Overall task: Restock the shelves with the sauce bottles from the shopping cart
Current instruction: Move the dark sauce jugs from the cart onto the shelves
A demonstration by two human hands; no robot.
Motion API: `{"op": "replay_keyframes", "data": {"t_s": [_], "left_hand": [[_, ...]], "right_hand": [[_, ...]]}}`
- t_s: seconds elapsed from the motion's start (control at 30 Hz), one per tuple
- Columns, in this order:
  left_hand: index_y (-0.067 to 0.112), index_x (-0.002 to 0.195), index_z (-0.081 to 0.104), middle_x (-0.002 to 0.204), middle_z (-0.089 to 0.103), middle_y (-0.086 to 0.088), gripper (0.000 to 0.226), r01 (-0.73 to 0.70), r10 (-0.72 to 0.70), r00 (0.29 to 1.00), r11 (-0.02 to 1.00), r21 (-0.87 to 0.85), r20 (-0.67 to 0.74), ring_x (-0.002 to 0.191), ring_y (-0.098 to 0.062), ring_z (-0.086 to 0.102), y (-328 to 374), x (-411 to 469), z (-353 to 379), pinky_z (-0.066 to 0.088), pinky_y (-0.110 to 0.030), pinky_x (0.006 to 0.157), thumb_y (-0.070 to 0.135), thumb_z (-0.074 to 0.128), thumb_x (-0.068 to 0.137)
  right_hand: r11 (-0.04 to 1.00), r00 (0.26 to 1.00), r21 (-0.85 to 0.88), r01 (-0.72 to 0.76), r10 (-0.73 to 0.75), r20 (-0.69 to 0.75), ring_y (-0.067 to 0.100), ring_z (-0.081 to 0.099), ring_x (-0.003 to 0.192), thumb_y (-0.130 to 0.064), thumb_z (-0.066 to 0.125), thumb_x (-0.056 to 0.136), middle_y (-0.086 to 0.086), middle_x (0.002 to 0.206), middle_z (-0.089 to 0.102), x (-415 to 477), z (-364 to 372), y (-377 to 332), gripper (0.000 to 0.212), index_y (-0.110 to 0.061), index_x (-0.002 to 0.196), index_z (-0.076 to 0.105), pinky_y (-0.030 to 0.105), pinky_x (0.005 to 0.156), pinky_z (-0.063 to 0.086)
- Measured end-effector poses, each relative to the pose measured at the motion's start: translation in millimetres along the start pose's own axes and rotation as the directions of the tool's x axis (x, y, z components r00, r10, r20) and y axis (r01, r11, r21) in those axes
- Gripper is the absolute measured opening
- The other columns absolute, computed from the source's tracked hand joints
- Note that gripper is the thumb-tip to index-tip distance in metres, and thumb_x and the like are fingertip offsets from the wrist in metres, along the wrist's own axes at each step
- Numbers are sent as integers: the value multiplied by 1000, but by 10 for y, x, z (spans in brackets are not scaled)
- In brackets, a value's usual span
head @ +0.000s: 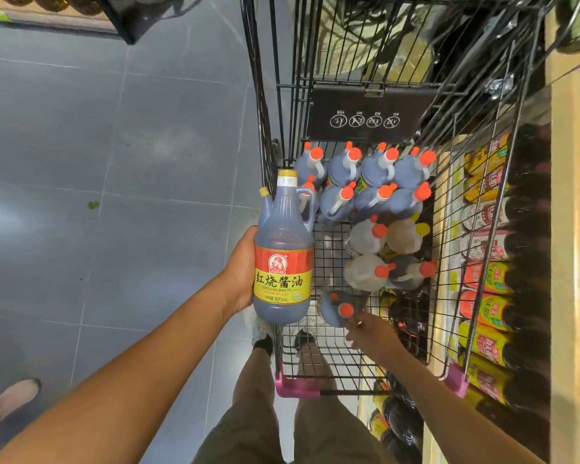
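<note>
Sauce bottle [283, 262] in left hand [243, 272] (right hand [370, 331] apart).

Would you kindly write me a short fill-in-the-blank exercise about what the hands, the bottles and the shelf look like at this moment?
1. The left hand grips a labelled bottle whose print gives its volume as ____ mL.
2. The right hand reaches toward an orange-capped bottle lying inside the shopping ____.
3. The stocked shelf stands on the person's ____ side.

Missing words: 800; cart; right.
</note>
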State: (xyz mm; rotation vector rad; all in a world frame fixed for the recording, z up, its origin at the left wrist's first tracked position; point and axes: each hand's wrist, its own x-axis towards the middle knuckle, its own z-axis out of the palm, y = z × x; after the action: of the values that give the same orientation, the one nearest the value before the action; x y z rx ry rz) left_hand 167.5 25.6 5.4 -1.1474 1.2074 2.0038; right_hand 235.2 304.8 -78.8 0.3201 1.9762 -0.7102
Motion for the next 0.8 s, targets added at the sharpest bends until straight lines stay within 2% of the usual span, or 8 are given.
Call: {"op": "replay_keyframes", "data": {"t_s": [0.1,0.27,0.33,0.43,0.53,0.67,0.73,0.8], "left_hand": [[17,81,64,72,69,-9,42,7,-7,1000,1000,-5,6,67,-25,68,-7,3,8,56,-37,74,44,40,102],[18,77,62,67,68,-7,44,3,-2,1000,1000,-16,21,63,-22,68,1,-12,12,58,-33,68,42,37,103],[17,76,62,65,68,-6,44,3,-2,1000,1000,-27,23,61,-21,67,3,-19,25,58,-32,65,40,36,103],[17,78,60,64,68,-5,41,-5,6,1000,1000,-29,12,59,-20,67,-9,-6,42,58,-30,61,39,36,103],[17,78,59,63,68,-4,40,-2,3,1000,999,-51,6,58,-19,67,-12,11,35,58,-29,61,39,37,103],[17,77,58,62,66,-5,39,7,-6,1000,998,-56,6,57,-19,65,-13,9,37,57,-28,60,38,37,101],[17,78,59,64,66,-6,38,1,-1,1000,999,-42,2,60,-20,65,-13,7,31,57,-29,62,39,38,101],[16,79,60,67,67,-7,38,-7,7,1000,999,-35,7,63,-22,66,-19,18,11,57,-31,66,40,39,101]], "right_hand": [[999,998,-21,35,-36,-48,17,65,71,-19,54,85,-4,87,69,-32,43,193,20,-28,101,61,38,67,56],[994,995,-102,41,-50,-87,15,62,78,-23,63,85,-11,85,63,16,125,255,49,-23,129,42,32,67,46],[993,998,-118,9,-16,-62,23,64,103,-38,74,79,-5,116,65,79,181,305,79,-27,143,28,37,82,51],[991,997,-137,-6,-5,-82,31,47,135,-54,82,71,5,152,40,219,309,425,109,-27,154,16,49,102,47],[990,991,-141,1,-20,-134,34,43,136,-66,82,62,10,152,36,352,408,447,119,-24,154,20,52,101,48],[990,974,-132,54,-82,-213,28,47,131,-90,68,46,0,147,41,556,517,563,130,-28,152,28,49,94,52],[987,952,-122,105,-135,-273,27,47,132,-85,73,46,-1,148,44,581,532,524,128,-26,152,30,47,97,52],[984,928,-96,152,-176,-328,26,48,132,-63,88,53,-2,147,48,581,522,451,117,-26,150,34,46,96,53]]}}
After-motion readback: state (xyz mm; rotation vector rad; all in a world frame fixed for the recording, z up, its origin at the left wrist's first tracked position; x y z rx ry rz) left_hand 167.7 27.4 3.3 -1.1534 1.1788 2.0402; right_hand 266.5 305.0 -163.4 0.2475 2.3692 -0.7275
